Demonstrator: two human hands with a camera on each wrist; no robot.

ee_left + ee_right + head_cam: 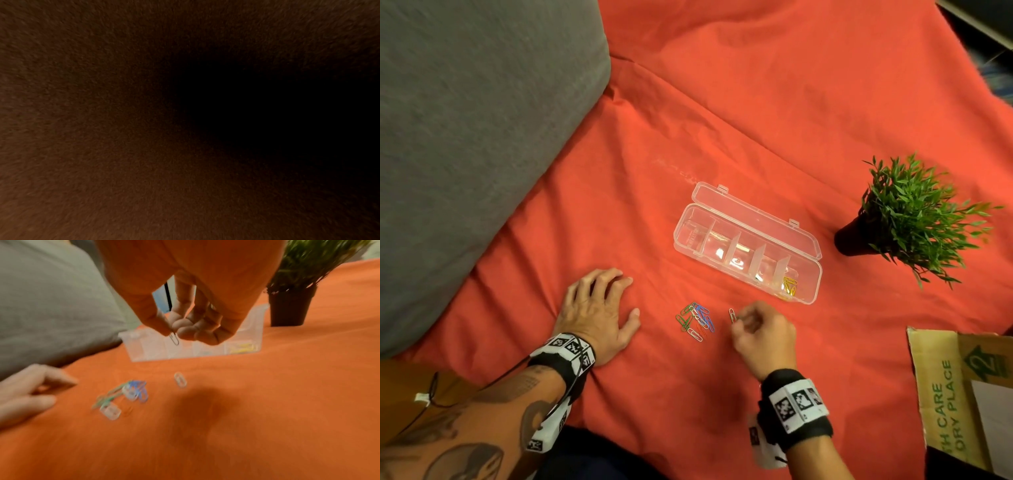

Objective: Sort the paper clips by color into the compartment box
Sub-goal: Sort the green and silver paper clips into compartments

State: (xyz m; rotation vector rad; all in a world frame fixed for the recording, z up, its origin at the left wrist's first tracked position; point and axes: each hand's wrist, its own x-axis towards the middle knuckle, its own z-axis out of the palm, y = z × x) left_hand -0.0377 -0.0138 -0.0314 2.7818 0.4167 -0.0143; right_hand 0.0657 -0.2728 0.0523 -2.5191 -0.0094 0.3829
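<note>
The clear compartment box [746, 243] lies with its lid folded back on the red cloth, and yellow clips [789, 286] fill its rightmost compartment. Its front wall shows blurred behind my fingers in the right wrist view [148, 352]. A small pile of green, blue, white and red clips [695, 320] lies in front of the box. My right hand [738, 320] hovers just right of the pile and pinches one thin clip [174, 338] between thumb and fingertip; its colour is unclear. One white clip [180, 379] lies alone on the cloth. My left hand [599, 308] rests flat left of the pile.
A grey cushion [465, 137] fills the left side. A potted green plant [914, 219] stands right of the box. A cardboard box [962, 394] sits at the near right. The left wrist view is dark.
</note>
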